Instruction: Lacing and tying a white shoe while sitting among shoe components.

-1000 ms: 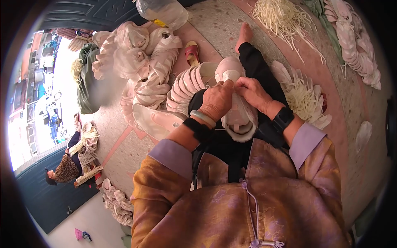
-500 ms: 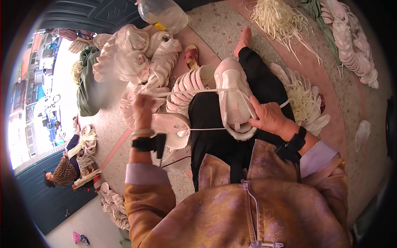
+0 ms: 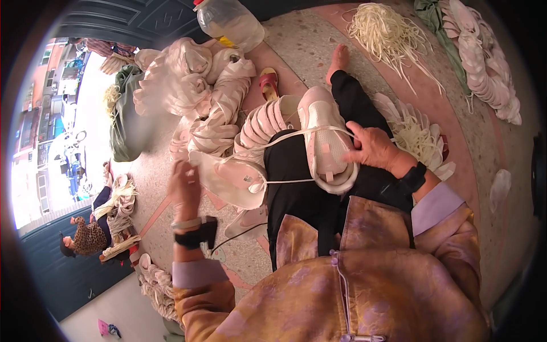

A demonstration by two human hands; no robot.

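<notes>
A pale pink and white shoe upper (image 3: 322,139) lies across my black-trousered thigh, toe pointing away, its opening near me. A white shoelace (image 3: 285,135) crosses its front and droops leftward over other shoe pieces. My right hand (image 3: 376,149) is beside the shoe's right edge, thumb and forefinger apart, close to the lace. Off to the left, my left hand (image 3: 185,185) is closed; what it holds, if anything, is hidden. Next to it is a loose pale shoe piece (image 3: 242,179), with a second stretch of lace running from it to the shoe.
Stacked shoe uppers (image 3: 259,128) and larger heaps (image 3: 176,80) lie left and ahead. Bundles of cream laces (image 3: 387,28) are on the floor. A plastic jug (image 3: 231,23) and a red sandal (image 3: 268,84) are at the far side. Another person (image 3: 88,236) sits at far left.
My left hand has moved down and slightly left. The lace, stretched straight before, now hangs slack and curved. My right hand's fingers have lifted off the shoe's edge.
</notes>
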